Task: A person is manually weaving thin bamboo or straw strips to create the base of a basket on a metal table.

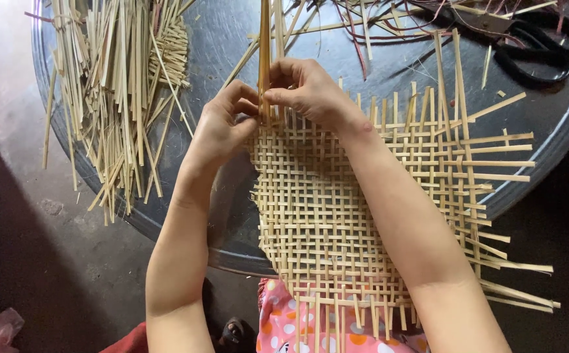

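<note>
We see two bare arms come up from the bottom of the frame and meet near the top middle. The left hand (222, 124) and the right hand (307, 91) both pinch one thin bamboo strip (264, 46). The grip of each hand is narrow, with fingertips closed on the strip. The strip stands long-ways up and down in the frame, and its far end runs off the top edge. Its low end goes into the top edge of a woven bamboo mat (324, 216). The mat is long from top to bottom too, lying in the middle and right of the frame. Loose strip ends stick out past its right side and its bottom edge. The mat rests on a round dark table (232, 46), and its bottom part hangs over the table edge above a pink spotted cloth (278, 327). A pile of loose strips (111, 85) lies in the upper left, well apart from the hands. Black scissors (526, 42) lie in the upper right. Bare table shows between the pile and the hands.
</note>
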